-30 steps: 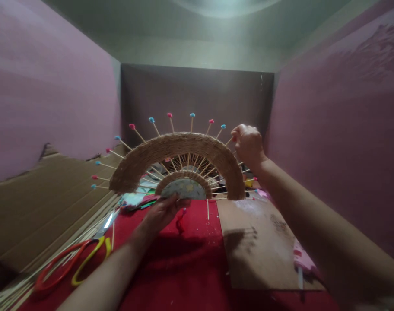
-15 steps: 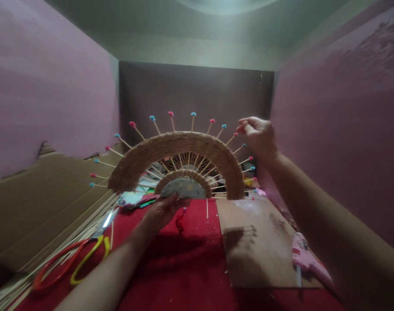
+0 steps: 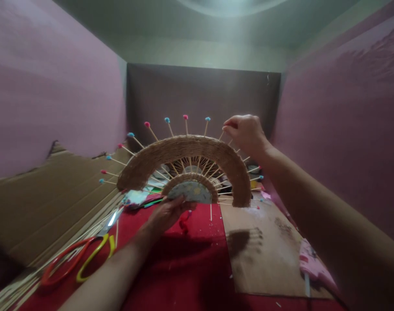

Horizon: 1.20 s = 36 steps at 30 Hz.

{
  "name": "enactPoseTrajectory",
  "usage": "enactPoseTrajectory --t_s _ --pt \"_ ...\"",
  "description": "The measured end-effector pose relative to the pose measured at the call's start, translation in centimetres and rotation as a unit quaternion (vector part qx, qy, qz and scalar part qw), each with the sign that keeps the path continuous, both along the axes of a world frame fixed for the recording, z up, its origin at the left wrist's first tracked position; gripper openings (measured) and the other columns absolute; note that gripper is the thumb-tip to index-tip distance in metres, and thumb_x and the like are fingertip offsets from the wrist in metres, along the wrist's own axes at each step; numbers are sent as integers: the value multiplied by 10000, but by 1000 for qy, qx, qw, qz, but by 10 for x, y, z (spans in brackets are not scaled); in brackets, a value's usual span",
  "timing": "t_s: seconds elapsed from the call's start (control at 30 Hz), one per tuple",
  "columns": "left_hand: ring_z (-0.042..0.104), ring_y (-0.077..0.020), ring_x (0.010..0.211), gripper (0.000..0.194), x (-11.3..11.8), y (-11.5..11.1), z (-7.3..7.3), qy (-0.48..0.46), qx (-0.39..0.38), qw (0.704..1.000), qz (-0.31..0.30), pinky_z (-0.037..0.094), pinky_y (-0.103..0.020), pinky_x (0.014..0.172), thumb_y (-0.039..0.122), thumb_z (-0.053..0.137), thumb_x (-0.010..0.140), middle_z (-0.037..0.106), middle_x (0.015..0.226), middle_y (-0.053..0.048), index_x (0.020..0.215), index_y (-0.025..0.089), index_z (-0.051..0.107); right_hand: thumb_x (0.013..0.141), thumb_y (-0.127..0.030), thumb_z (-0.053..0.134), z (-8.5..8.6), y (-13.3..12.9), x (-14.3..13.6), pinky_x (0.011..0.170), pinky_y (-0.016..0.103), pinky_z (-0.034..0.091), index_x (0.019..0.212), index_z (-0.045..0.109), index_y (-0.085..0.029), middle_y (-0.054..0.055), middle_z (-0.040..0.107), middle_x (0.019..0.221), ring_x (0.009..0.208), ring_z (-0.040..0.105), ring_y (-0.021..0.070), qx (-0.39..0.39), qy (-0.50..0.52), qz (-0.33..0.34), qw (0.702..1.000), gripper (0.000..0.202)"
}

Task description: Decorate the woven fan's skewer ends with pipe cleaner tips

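A half-round woven fan (image 3: 187,144) of brown wicker stands upright before me. Thin sticks radiate from its arched band, many tipped with small pink and blue pom-poms (image 3: 167,120). At the bottom is a smaller half-round centre (image 3: 190,191) with a pale patterned face. My left hand (image 3: 173,211) grips the fan by this centre's lower edge. Up at the top right of the arch, my right hand (image 3: 245,131) is closed in a pinch at the tip of one stick (image 3: 221,135). The fingers hide that tip, and the hand covers several neighbouring ones.
Orange and yellow-handled scissors (image 3: 77,259) lie at the left beside a bundle of thin sticks (image 3: 25,283). A pink glue gun (image 3: 315,263) rests at the right by a brown board (image 3: 271,259). Red cloth (image 3: 184,276) covers the table. Cardboard (image 3: 54,198) leans against the left wall.
My right hand has moved left and in to the fan, its fingers now closing at a stick's tip. The fan and surroundings appear shifted slightly right and down; the left hand keeps its hold.
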State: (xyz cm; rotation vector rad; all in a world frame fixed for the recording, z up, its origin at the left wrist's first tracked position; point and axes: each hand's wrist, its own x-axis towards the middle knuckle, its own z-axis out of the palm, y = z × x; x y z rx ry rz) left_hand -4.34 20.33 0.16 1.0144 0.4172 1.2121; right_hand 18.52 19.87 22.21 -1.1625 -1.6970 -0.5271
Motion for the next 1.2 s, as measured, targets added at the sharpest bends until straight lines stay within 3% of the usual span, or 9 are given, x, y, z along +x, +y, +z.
enactPoseTrajectory --t_s 0.23,0.6,0.83,0.93,1.03,1.13,1.2 --pt "696 -222 731 186 0 0 -1 -5 4 1000 -7 568 -344 730 218 697 747 701 903 -98 890 106 657 717 -160 569 2 1 2 653 290 411 687 671 -137 9 626 595 608 544 119 -28 51 86 995 109" --pt "681 -194 733 100 0 -4 2 9 6 1000 -15 555 -317 768 190 634 793 706 880 -72 871 133 660 785 -198 524 -5 8 2 655 299 410 617 563 -219 -4 602 599 616 550 149 6 20 21 1000 174" --pt "690 -208 714 188 2 -3 -1 -8 14 1000 -25 566 -334 734 223 686 755 707 863 -59 916 131 652 776 -155 572 -7 -3 1 637 294 380 643 617 -183 10 604 603 597 525 138 -28 56 22 998 144" --pt "695 -206 714 219 4 -4 0 -11 13 999 -27 568 -334 728 226 709 734 715 875 -78 910 110 647 791 -181 588 -6 -3 3 629 293 372 738 660 -147 37 637 661 604 517 129 -47 73 39 995 96" --pt "697 -208 720 225 5 -6 2 -10 16 999 -30 562 -326 732 223 699 745 720 891 -97 927 100 648 817 -219 576 -10 -6 6 648 307 368 847 671 -134 69 653 731 642 512 138 -7 93 26 995 131" --pt "699 -214 711 211 5 -7 3 -12 20 999 -34 556 -327 733 209 678 762 724 881 -96 945 110 645 837 -230 549 -20 -19 7 695 321 389 821 663 -155 84 646 773 709 533 164 71 115 3 991 137" --pt "699 -214 706 217 4 -6 2 -15 21 999 -37 555 -333 732 202 667 770 724 893 -96 967 116 640 850 -223 529 -32 -33 4 746 326 413 816 650 -176 82 646 810 795 563 187 124 109 22 986 135"
